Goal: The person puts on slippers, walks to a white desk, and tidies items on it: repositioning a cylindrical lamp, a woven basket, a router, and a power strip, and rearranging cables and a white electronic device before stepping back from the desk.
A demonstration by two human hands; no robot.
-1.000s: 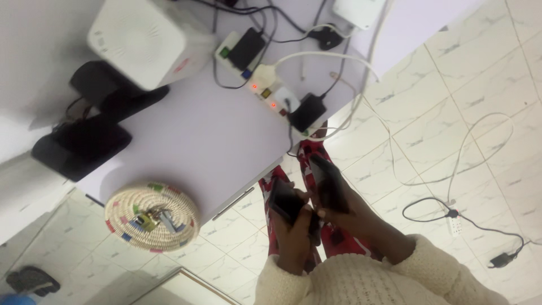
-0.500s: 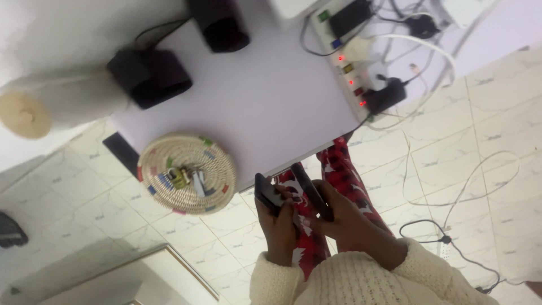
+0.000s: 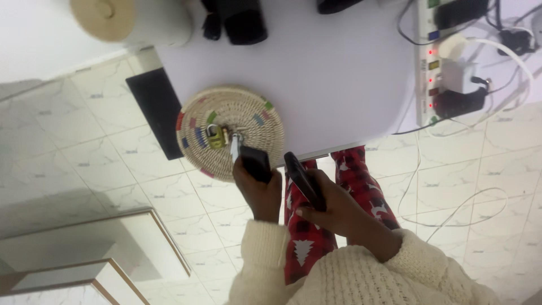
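My left hand (image 3: pixel 258 189) grips a small black phone (image 3: pixel 255 163) and holds it over the near edge of a round woven basket (image 3: pixel 257 121). A brass padlock (image 3: pixel 214 136) and metal keys (image 3: pixel 234 143) lie in the basket, just beside the phone. My right hand (image 3: pixel 333 210) holds a second black phone (image 3: pixel 302 181), tilted, over my red patterned trousers (image 3: pixel 361 175). The two hands are a little apart. The basket sits at the front edge of a white table (image 3: pixel 327 73).
A white power strip (image 3: pixel 424 85) with red lights, a white charger (image 3: pixel 460 74) and a black adapter (image 3: pixel 458 102) sits at the table's right. A paper roll (image 3: pixel 132 18) and black objects (image 3: pixel 243 21) stand at the back. Cables (image 3: pixel 451 212) trail over the tiled floor.
My left hand has moved up and left with its phone to the basket, away from my right hand. The view has swung, so the table now sits further right.
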